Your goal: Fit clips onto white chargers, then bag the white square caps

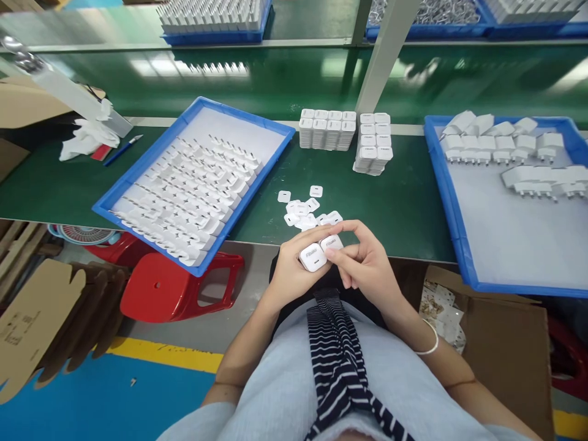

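Left hand (294, 266) and right hand (367, 263) meet just below the near edge of the dark green work table (404, 208), at six o'clock from the table's centre. Your left hand is clamped around a small white square plastic charger body (313, 257) whose face with a printed mark and a port slot is turned up toward you. Your right hand is closed on a second white charger body (331, 243), thumb and forefinger pinching it so that it touches the first at its one-o'clock side.

At twelve o'clock from your hands, on the table, lies a loose scatter of flat white square plastic caps (305, 211). Farther on at twelve o'clock stand stacked rows of white charger blocks (344, 138). At ten o'clock sits a blue-rimmed shallow tray filled with rows of pronged white chargers (193, 184); it overhangs the table edge above a red plastic stool (179, 288). At three o'clock a second blue-rimmed tray (459, 245) holds pronged white plugs only along its far side.

Step in hand, as judged: two bodies held together close to you, apparently for inspection or for work on their upper faces; whether a cap is already seated cannot be told. The next move would call for a steady left-hand grip while your right fingertips work at the upper face, keeping the port slot in sight and both pieces over your lap so that neither drops.
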The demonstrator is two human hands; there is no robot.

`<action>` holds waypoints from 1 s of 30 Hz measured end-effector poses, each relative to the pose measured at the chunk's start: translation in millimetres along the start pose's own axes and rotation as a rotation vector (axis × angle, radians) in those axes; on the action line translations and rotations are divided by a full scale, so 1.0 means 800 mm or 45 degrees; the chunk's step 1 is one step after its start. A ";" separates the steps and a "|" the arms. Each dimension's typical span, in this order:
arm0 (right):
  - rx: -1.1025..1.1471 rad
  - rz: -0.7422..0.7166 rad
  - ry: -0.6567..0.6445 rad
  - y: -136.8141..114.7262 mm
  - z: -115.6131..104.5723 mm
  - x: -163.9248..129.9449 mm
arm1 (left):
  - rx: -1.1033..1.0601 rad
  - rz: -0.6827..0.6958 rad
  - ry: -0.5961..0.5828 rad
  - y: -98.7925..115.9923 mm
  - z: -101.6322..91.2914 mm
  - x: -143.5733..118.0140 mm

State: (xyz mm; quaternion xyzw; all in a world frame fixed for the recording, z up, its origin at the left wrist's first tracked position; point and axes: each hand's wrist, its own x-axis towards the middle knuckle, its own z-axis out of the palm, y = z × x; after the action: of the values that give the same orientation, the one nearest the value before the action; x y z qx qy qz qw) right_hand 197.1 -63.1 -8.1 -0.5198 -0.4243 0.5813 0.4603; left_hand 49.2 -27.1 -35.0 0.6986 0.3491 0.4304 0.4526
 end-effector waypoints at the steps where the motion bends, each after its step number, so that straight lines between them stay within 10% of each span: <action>1: 0.022 0.006 -0.007 -0.002 0.000 0.000 | -0.020 -0.007 0.003 0.001 0.000 0.000; 24: 0.024 0.028 0.028 -0.001 0.009 0.013 | 0.013 0.059 -0.015 -0.010 -0.006 0.003; 30: 0.062 0.013 -0.175 -0.009 0.003 0.009 | -0.217 -0.064 0.042 -0.010 -0.009 0.000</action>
State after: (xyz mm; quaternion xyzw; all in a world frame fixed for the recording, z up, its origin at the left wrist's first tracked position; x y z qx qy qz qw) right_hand 195.1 -54.8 -2.2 -0.4696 -0.4380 0.6281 0.4395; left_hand 42.2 -22.0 -40.7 0.6414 0.3360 0.4584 0.5153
